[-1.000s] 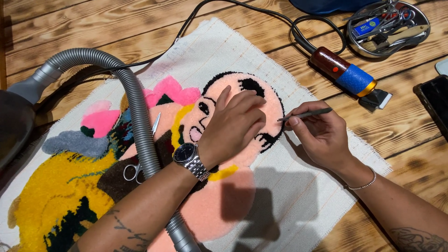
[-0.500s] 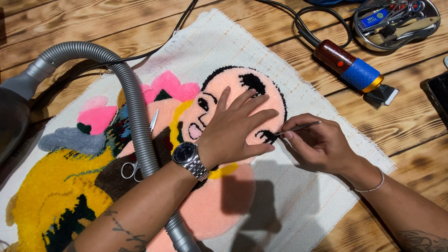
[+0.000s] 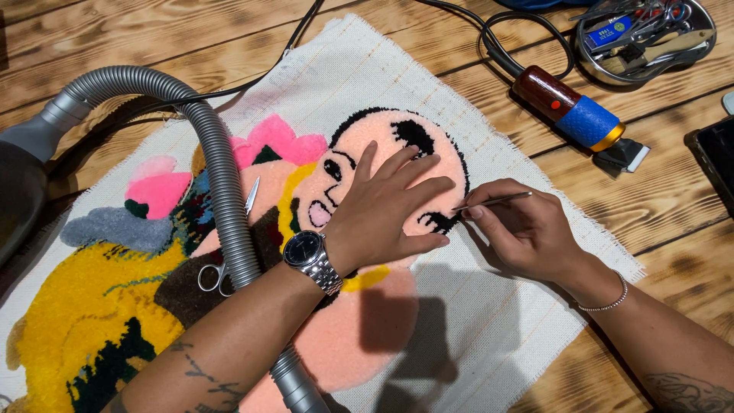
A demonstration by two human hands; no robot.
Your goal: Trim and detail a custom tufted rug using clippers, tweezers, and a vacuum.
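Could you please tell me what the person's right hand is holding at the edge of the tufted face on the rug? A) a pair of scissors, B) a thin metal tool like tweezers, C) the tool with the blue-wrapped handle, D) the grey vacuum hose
B: the right hand pinches a thin metal tool at the dark edge of the tufted rug, while the scissors lie untouched beside the grey vacuum hose.

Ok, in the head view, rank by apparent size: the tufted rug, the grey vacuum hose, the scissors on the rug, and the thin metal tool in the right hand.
1. Tufted rug, largest.
2. Grey vacuum hose.
3 and 4. Scissors and thin metal tool: unsure, since the hose covers part of the scissors and the right hand hides part of the tool.
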